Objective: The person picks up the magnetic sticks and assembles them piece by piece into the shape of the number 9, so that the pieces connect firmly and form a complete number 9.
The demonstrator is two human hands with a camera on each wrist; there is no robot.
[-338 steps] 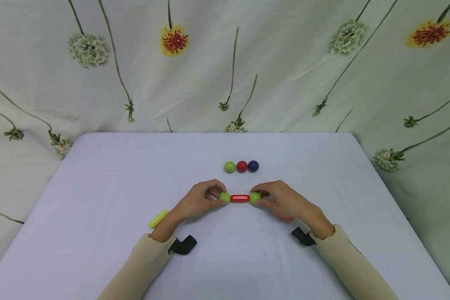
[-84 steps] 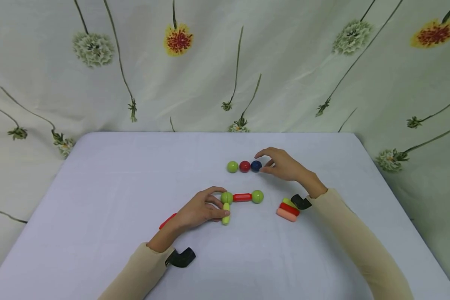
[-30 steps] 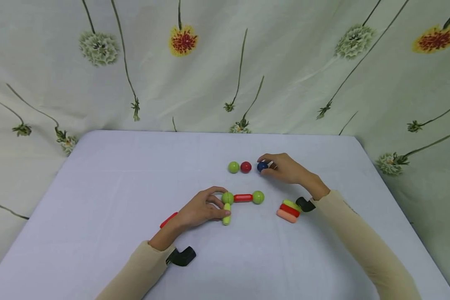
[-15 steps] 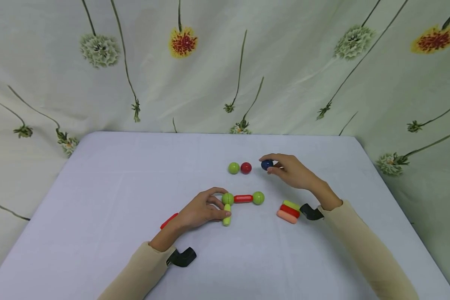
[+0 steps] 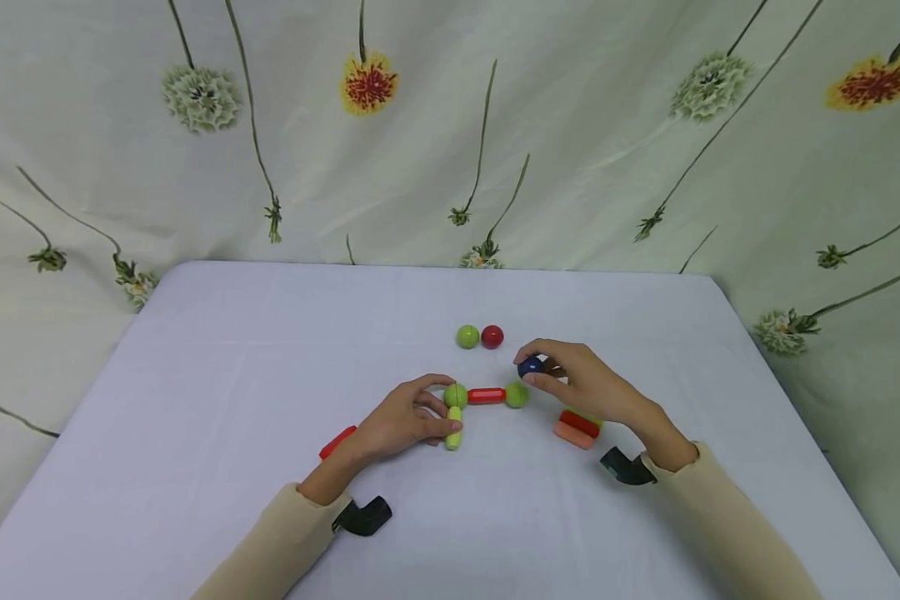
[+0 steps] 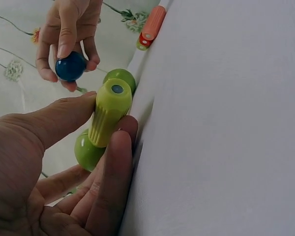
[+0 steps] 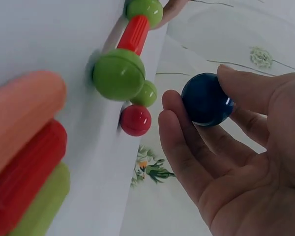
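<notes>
My left hand (image 5: 405, 417) pinches a yellow-green rod (image 6: 107, 118) between thumb and fingers. A round grey spot marks the rod's near end; its far end meets a green ball (image 5: 456, 396). From that ball a red rod (image 5: 486, 396) runs right to a second green ball (image 5: 516, 394), forming an L shape on the table. Thumb and fingertips of my right hand (image 5: 588, 383) hold a dark blue ball (image 7: 204, 100). In the left wrist view it hangs in the air beyond the second green ball.
Behind the rods a loose green ball (image 5: 467, 337) and a red ball (image 5: 492, 336) sit side by side. An orange rod (image 5: 572, 435), a red one (image 5: 580, 422) and a partly hidden yellow-green one lie right, under my right forearm. Another red rod (image 5: 337, 442) lies by my left wrist.
The yellow-green rod has joined the left green ball since the oldest frame. My right hand took the blue ball from the row, lifted it and brought it towards me. My left hand stayed put lately.
</notes>
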